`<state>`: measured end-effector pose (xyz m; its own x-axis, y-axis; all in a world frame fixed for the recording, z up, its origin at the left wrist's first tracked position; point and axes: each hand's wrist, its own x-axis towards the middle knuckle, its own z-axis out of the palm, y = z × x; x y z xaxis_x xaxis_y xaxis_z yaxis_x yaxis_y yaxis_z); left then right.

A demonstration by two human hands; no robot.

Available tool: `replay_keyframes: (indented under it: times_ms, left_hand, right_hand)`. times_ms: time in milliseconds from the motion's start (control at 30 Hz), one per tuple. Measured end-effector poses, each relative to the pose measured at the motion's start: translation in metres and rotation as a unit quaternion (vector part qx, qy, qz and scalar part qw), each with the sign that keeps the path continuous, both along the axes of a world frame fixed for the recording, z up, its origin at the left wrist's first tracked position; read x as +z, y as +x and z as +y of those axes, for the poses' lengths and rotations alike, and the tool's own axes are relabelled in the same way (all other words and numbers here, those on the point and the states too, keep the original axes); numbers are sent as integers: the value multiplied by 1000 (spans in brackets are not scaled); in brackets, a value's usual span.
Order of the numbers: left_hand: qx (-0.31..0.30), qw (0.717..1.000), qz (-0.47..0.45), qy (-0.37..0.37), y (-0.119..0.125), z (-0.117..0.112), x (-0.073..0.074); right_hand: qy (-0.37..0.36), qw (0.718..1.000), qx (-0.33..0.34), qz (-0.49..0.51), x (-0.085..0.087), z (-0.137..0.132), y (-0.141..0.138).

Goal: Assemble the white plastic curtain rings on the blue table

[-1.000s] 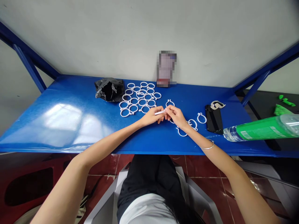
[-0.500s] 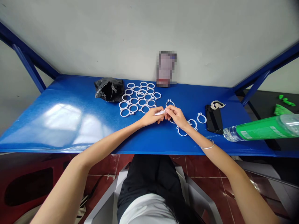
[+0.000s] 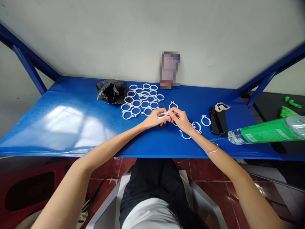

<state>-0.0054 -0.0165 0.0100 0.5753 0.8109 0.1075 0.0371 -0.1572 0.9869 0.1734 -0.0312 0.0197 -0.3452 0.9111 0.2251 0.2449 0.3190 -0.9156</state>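
Note:
My left hand and my right hand meet over the middle of the blue table. Both pinch one white plastic ring between their fingertips, and it shows as a flattened loop. Just behind my left hand lies a group of several closed white rings. A single ring lies behind my hands. A few loose open rings lie by my right wrist, which wears a thin bangle.
A crumpled black plastic bag lies at the back left of the rings. A black phone and a white clip lie to the right. A green-labelled water bottle lies at the right edge. A blurred object leans against the wall.
The white piece between my fingers has turned from edge-on to showing as a loop. My hands have stayed in place.

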Motion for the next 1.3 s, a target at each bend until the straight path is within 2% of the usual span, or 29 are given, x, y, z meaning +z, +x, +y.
replay_keyframes:
  times_ms: [233, 433, 933, 1300]
  left_hand:
    - [80, 996, -11, 30, 1, -2, 1]
    - [107, 992, -8, 66, 2, -4, 2]
    - [129, 983, 6, 129, 5, -1, -5]
    - [111, 976, 36, 184, 2, 2, -10]
  right_hand:
    - [53, 998, -35, -31, -2, 1, 2]
    - [89, 994, -38, -48, -6, 4, 4]
    - [154, 984, -60, -70, -8, 5, 5]
    - [189, 979, -58, -53, -8, 6, 4]
